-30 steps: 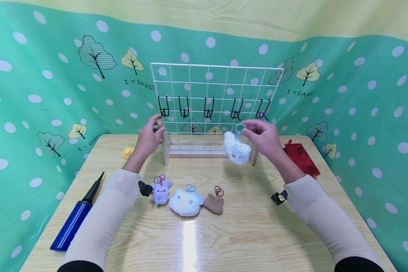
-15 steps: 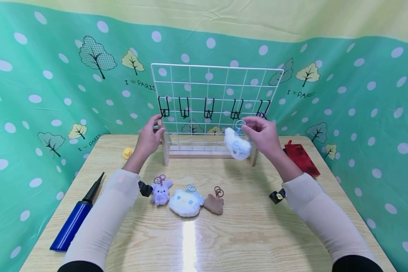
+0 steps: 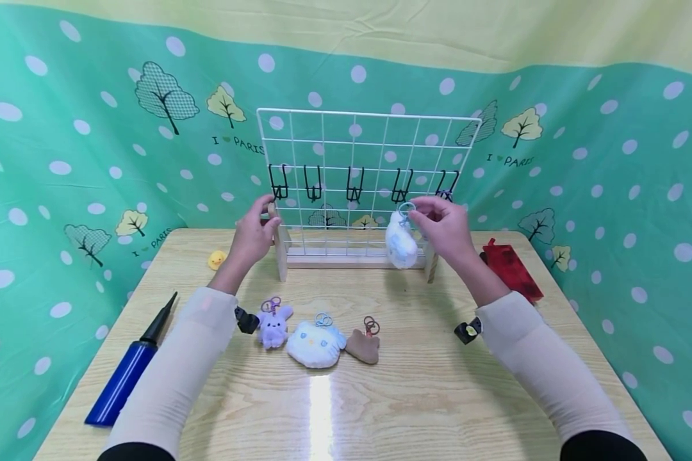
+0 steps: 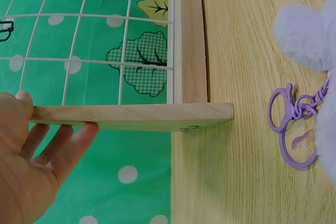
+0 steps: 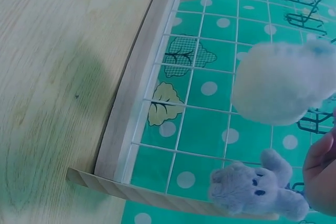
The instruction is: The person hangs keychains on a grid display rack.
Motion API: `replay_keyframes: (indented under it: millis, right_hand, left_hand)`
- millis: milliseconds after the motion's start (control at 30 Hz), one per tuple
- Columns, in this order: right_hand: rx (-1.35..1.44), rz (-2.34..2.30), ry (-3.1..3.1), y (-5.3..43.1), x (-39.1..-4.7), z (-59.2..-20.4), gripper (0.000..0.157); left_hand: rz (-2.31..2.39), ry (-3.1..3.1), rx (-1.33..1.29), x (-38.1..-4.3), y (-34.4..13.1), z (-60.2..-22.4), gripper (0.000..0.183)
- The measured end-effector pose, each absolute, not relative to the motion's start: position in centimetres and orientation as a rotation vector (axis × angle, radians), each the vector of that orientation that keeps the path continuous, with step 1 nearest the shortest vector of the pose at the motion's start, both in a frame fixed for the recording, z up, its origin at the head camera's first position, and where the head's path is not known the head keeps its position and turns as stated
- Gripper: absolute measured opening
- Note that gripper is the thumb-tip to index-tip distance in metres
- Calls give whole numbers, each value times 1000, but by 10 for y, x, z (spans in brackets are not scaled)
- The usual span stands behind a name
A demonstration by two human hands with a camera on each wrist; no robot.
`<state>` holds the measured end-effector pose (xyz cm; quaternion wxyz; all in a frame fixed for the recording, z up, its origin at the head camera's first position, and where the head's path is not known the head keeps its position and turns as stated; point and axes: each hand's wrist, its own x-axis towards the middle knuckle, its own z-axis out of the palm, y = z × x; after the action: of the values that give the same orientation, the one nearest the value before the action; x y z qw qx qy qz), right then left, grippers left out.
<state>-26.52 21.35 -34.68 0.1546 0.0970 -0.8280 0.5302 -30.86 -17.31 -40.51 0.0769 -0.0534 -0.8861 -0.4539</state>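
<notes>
My right hand (image 3: 450,230) pinches the pale blue ring of a white plush keychain (image 3: 402,243), which hangs free in front of a white wire grid rack (image 3: 369,144). Black hooks (image 3: 354,186) line the grid, just above that ring. With thumb on one side and fingers on the other, my left hand (image 3: 252,234) grips the rack's left wooden side post (image 4: 131,113). In the right wrist view the white plush covers part of the grid. A purple rabbit plush (image 5: 252,187) hangs at the rack's right end, mostly hidden behind my hand in the head view.
On the table lie another purple rabbit keychain (image 3: 273,330), a white cat-faced keychain (image 3: 314,346) and a brown one (image 3: 363,347). A blue hand pump (image 3: 123,378) and a small yellow duck (image 3: 216,259) are at left, a red checked pouch (image 3: 513,269) at right.
My right hand has risen slightly, bringing the white plush up toward the hooks. The plush has turned on its ring, its face swinging out of sight. My left hand stays put.
</notes>
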Motion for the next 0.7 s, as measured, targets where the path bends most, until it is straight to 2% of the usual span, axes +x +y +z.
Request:
replay_keyframes:
  millis: [400, 700]
  right_hand:
    - [214, 1462, -2469, 214, -268, -350, 27]
    - [238, 1503, -2544, 227, -264, -366, 27]
  left_hand:
    - [-1347, -2642, -183, -310, -174, -406, 57]
    - [-1356, -2649, -176, -310, -174, -406, 57]
